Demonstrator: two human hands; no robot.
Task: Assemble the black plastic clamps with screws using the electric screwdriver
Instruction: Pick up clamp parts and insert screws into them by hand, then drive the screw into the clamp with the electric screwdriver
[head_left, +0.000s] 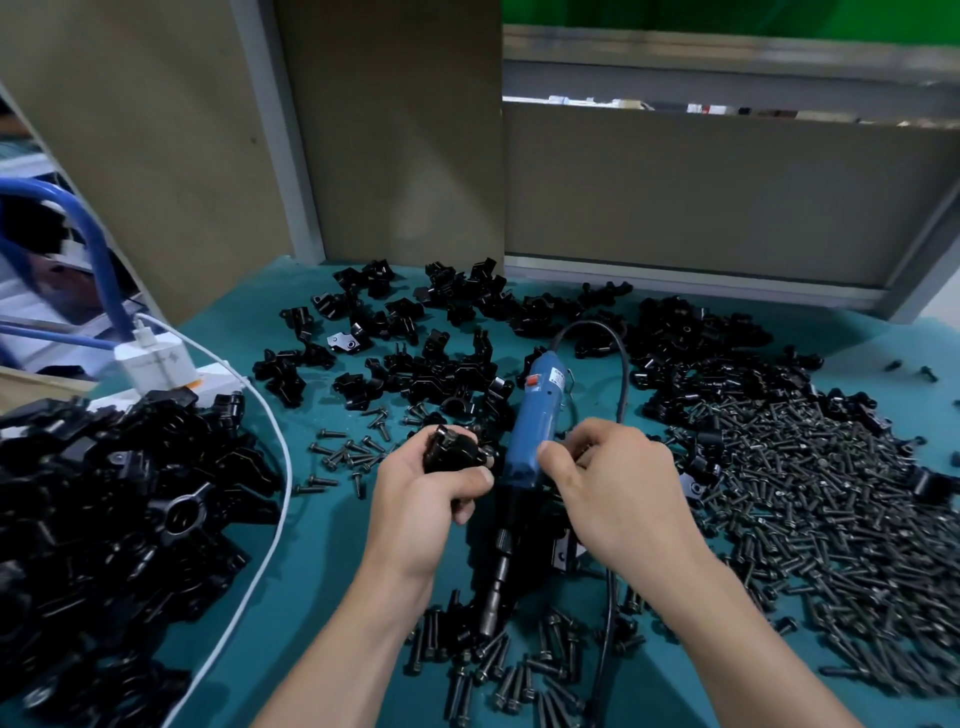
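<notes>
The left hand (431, 499) is curled round a black clamp (451, 452), thumb across its near side and fingers wrapped underneath, so the piece sits up above the knuckles. Just to the right of that grip, the right hand (618, 488) closes on the blue body of the electric screwdriver (535, 410), with the thumb and fingertips pressed against the lower part of the housing. The tool runs between the two hands, its dark bit end pointing back toward the person and its tip down among a scatter of screws (519, 670) below the wrists. Whether the tool rests on the teal table (322, 545) or is lifted off it cannot be told. Its black cord (618, 353) arches up from the far end and drops down past the right hand. Beyond both grips lie loose clamp parts (441, 353), spread across the table. Well to the right of the right hand is a broad pile of screws (831, 493). A few more screws (348, 457) lie just left of the held clamp. Farther left is a heap of black clamps (130, 493), with a white cable (270, 467) curving along its edge from a white charger (153, 358).
</notes>
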